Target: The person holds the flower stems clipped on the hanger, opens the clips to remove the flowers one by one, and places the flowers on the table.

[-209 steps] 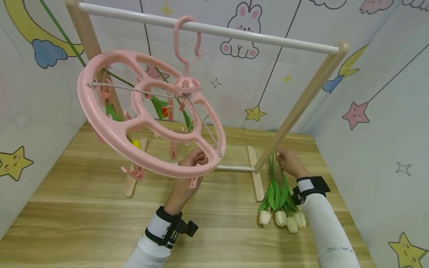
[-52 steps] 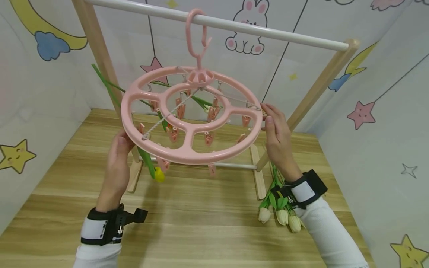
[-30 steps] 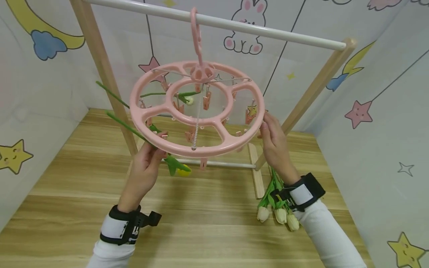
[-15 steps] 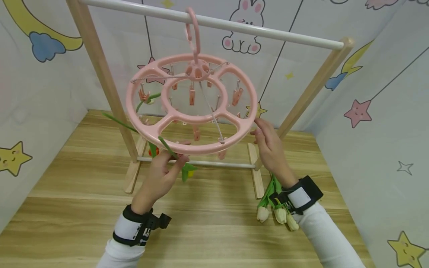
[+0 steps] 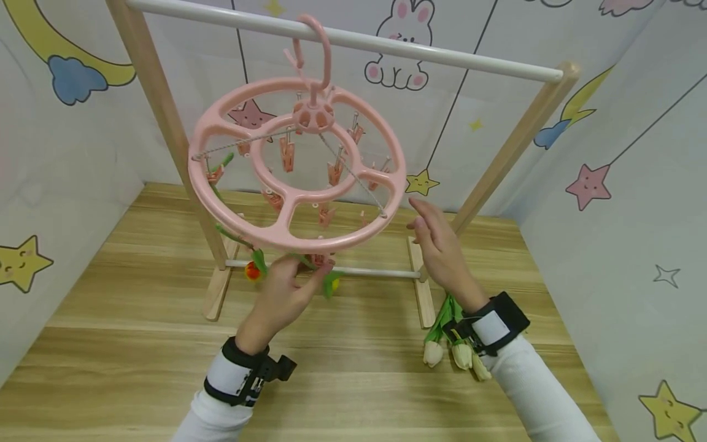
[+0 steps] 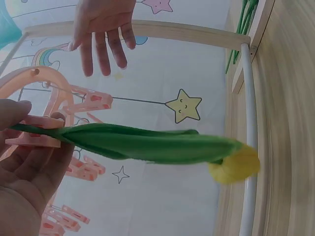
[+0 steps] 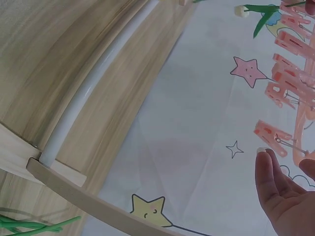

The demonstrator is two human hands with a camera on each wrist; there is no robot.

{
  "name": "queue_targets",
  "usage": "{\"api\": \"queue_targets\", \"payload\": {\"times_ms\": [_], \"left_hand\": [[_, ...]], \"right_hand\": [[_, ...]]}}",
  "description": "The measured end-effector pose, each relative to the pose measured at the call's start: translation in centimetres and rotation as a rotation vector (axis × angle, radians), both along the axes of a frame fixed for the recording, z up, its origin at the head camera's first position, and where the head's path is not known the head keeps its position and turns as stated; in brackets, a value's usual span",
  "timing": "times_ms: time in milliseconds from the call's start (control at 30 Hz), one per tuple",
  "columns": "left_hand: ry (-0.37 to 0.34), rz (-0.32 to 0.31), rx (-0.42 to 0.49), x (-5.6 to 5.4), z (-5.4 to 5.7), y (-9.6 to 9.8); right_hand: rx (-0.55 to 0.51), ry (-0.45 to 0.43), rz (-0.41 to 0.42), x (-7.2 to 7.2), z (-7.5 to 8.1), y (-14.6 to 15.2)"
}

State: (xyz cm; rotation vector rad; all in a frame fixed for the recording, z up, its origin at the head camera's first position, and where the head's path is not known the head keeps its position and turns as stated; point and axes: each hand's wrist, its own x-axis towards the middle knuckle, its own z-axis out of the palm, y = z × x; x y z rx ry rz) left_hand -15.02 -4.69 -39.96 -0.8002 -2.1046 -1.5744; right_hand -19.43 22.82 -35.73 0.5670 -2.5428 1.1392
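A pink round clip hanger (image 5: pixel 298 240) with several clothespins hangs by its hook. My left hand (image 5: pixel 276 301), below its front rim, pinches a clothespin (image 6: pixel 37 132) between thumb and fingers. That clothespin sits over the stem of a yellow tulip (image 6: pixel 235 164), whose green leaves (image 6: pixel 147 142) reach out past the fingers. My right hand (image 5: pixel 444 255) is held beside the hanger's right rim with fingers extended, holding nothing. A red-orange tulip (image 5: pixel 253 270) hangs upside down left of my left hand. A white tulip (image 7: pixel 241 11) hangs farther back, seen in the right wrist view.
A stand with a white top bar (image 5: pixel 442 55) and wooden posts (image 5: pixel 513 147) carries the hanger. White tulips (image 5: pixel 433 354) lie on the wooden table (image 5: pixel 353 380) beside the right foot (image 5: pixel 422 294). Patterned walls (image 5: pixel 635 258) close in the sides and back.
The hanger has turned, its front swinging rightward. My left hand has moved right with the yellow tulip's clothespin. My right hand, earlier at the white tulips, then at the rim, is now off it.
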Motion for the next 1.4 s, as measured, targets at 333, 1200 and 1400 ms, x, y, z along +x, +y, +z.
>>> {"api": "queue_targets", "payload": {"times_ms": [333, 1200, 1400], "left_hand": [[-0.093, 0.009, -0.052, -0.1, 0.8, 1.0], [-0.114, -0.074, -0.090, -0.5, 0.6, 2.5], [-0.039, 0.020, -0.146, -0.7, 0.0, 2.8]], "right_hand": [[0.025, -0.006, 0.013, 0.2, -0.4, 0.1], [-0.012, -0.254, 0.318, 0.6, 0.0, -0.4], [-0.061, -0.355, 0.337, 1.4, 0.8, -0.9]]}}
